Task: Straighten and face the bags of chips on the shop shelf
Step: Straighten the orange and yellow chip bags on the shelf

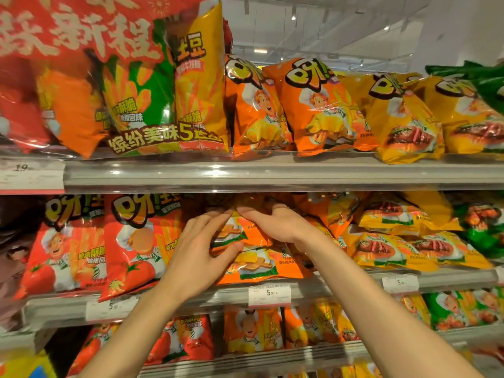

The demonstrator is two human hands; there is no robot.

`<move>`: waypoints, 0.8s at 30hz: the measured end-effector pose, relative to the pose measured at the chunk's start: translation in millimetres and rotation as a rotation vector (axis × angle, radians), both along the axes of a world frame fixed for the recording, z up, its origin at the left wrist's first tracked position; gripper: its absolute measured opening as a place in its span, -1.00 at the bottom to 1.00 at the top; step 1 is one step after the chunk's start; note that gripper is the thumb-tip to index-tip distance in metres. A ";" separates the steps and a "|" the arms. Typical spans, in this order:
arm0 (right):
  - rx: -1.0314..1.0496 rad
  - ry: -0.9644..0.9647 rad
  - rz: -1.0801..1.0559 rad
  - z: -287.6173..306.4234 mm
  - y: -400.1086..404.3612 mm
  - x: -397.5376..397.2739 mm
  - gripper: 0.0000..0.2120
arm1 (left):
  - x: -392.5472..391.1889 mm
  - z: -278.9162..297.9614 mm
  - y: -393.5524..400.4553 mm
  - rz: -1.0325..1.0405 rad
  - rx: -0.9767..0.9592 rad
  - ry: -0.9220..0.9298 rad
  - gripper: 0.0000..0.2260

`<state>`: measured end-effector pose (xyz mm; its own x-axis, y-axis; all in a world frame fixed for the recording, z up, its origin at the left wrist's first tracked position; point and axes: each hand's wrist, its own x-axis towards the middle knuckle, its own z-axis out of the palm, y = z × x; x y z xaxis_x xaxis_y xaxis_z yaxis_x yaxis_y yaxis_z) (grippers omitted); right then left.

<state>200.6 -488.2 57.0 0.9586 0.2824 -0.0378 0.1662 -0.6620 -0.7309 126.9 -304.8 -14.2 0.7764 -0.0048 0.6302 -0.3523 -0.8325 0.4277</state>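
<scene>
Two bare hands reach into the middle shelf (pixel 191 298) of a shop rack. The left hand (pixel 203 246) lies on a stack of orange chip bags (pixel 259 264) lying flat, its fingers spread over the upper bag and its thumb hooked under that bag's near left edge, so it grips the bag. The right hand (pixel 275 222) rests on the far part of the same stack, thumb pointing left toward the left fingertips; its fingers run back under the shelf above, and whether they curl round a bag cannot be told. At least two orange bags show in the stack. Left of it, on the same shelf, stand two red chip bags (pixel 136 241), upright and facing front. To the right lie yellow chip bags (pixel 381 246), at least three, flat and tilted, with green chip bags (pixel 482 230) beyond them. Three price tags (pixel 269 294) show on the middle shelf's front rail. On the top shelf (pixel 272 173) stand two orange bags, two yellow bags, and a large multipack (pixel 152 105) at left.
</scene>
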 end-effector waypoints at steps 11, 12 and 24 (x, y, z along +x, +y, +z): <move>0.369 0.028 0.069 -20.6 -36.9 -30.9 -0.50 | 1.5 21.2 7.9 -0.050 -0.791 0.467 -0.25; 0.378 0.040 0.071 -23.0 -40.3 -33.5 -0.54 | 2.1 21.6 8.2 -0.057 -0.814 0.486 -0.21; 0.186 -0.137 0.060 -17.6 -43.3 -51.6 -0.36 | -32.9 27.1 10.1 -0.026 -0.795 0.348 -0.47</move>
